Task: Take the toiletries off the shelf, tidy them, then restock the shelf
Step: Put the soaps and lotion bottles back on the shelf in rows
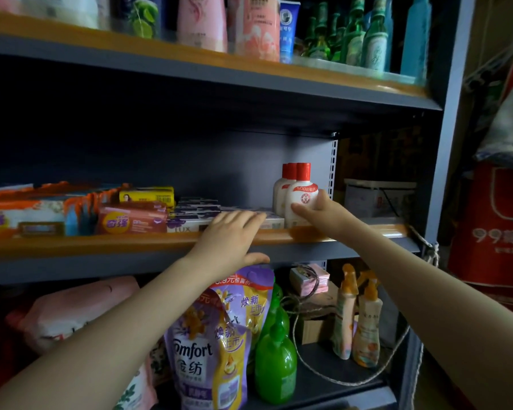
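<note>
Right hand [317,214] gripping front lotion bottle [301,193], left hand [231,235] open flat on soap boxes [196,216], 2 bottles half-hidden behind, top shelf [190,59] blurred.

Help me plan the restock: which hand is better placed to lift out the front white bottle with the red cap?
Right. The right hand already wraps the front white bottle, while the left hand lies flat on the soap boxes beside it.

The front bottle [301,195] was white with a red cap. The shelf edge [101,242] was orange. The Comfort pouch [202,359] was purple and yellow.
</note>
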Tool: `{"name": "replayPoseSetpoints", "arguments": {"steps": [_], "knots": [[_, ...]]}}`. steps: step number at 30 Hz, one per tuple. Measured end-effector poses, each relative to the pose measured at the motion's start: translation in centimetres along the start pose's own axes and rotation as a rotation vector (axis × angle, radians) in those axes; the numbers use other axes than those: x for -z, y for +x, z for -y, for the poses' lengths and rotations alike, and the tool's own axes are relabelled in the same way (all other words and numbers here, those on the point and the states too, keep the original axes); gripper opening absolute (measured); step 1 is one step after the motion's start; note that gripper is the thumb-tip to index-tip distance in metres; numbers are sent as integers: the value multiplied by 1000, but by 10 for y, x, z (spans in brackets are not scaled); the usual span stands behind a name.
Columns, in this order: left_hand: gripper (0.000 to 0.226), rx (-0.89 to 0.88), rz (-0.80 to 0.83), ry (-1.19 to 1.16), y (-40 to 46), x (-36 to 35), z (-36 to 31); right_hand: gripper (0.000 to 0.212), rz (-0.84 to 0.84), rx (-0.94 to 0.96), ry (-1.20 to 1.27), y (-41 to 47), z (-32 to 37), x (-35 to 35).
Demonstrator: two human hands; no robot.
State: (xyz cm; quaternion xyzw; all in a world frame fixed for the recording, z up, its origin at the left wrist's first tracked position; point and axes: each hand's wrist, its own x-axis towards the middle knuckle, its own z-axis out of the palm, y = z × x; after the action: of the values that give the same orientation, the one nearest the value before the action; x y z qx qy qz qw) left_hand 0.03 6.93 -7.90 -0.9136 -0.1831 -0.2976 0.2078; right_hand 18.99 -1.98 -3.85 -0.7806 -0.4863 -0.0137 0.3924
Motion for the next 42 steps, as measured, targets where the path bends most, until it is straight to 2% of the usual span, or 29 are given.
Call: {"name": "replayPoseSetpoints", "arguments": {"steps": [5,9,11,13,16,19,22,25,28,33,38,42], "knots": [[77,3,21,-16,1,3,2,73,-51,-5,-98,-3,-3,-7],[67,47,46,-53,9,8,0,88,-179,56,7,-4,0,-10],[51,131,61,-163,26,15,0,84,-190,79,26,-4,-1,-10],[44,218,147,-307,47,22,-3,73,-180,91,52,-3,-5,-5],[19,258,284,-346,72,22,-8,55,-169,135,82,-4,-12,5],[23,285,345,-369,81,16,-12,46,-151,184,24,-4,-17,15],[16,294,318,-391,82,13,-10,44,-126,203,-32,-4,-18,18],[30,260,336,-391,82,11,-12,46,-118,223,-126,-5,-15,15],[29,238,313,-386,81,9,-18,55,-166,257,-263,-7,-13,9],[28,221,261,-159,81,8,-29,57,-202,265,-282,-5,-12,5],[27,66,128,179,81,11,-39,60,-173,206,-298,-7,-18,12],[30,102,-14,104,65,14,-27,67,-269,195,-290,-21,-19,19]]}}
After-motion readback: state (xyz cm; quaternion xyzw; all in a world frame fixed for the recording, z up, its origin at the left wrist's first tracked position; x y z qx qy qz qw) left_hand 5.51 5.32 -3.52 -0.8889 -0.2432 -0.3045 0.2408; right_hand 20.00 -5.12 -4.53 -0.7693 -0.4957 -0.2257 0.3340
